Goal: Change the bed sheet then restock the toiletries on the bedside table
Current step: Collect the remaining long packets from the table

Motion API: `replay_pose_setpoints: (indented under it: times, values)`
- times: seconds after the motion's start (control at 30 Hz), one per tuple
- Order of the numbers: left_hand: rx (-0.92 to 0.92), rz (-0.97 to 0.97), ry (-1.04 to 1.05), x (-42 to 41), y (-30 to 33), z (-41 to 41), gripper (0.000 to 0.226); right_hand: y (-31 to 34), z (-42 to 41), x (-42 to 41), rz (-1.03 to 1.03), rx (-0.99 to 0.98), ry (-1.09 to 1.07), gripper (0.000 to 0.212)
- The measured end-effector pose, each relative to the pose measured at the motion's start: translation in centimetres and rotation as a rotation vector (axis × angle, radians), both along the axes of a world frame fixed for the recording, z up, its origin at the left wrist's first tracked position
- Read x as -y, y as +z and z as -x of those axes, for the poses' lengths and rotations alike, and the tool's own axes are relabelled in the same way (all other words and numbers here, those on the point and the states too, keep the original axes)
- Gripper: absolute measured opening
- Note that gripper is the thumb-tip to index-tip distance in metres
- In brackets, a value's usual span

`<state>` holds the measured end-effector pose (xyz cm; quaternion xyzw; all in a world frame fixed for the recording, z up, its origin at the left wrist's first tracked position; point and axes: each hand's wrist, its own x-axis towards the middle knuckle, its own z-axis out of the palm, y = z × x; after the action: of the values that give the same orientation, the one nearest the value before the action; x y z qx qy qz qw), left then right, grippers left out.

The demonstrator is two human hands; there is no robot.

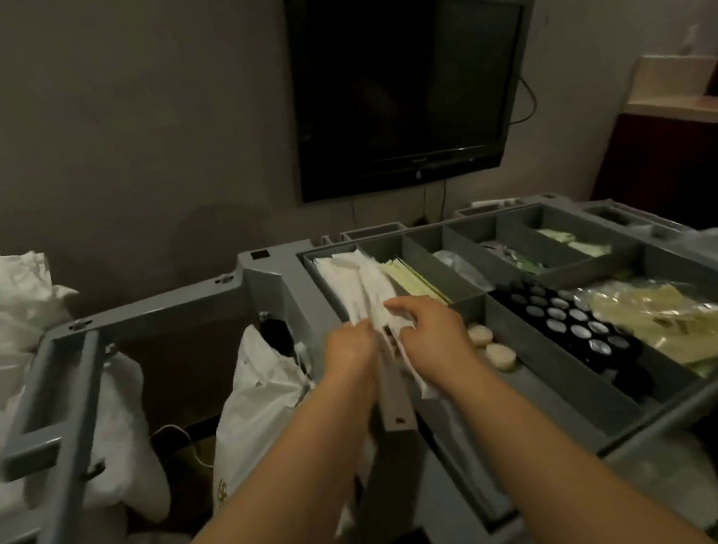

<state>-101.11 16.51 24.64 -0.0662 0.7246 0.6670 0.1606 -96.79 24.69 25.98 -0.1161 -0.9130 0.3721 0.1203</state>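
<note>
At the grey plastic housekeeping cart (273, 265), the person's left hand (349, 347) and right hand (430, 331) both pinch a crumpled white paper-like bundle (374, 292) pulled from the tray's 11 o'clock compartment. Small round cream soaps (492, 345) lie just beside the right hand at 3 o'clock; black-capped bottles (572, 325) sit beyond. The loose bundle could tear or spill over the tray edge if tugged unevenly.
</note>
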Motion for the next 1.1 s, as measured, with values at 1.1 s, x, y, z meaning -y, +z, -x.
replay_pose_setpoints:
  times: [1.1]
  values:
    - [-0.274, 1.342, -0.174, -6.0, -3.4, 13.2, 0.05, -3.5, 18.9, -10.6, -0.541, 0.196, 0.59, 0.056]
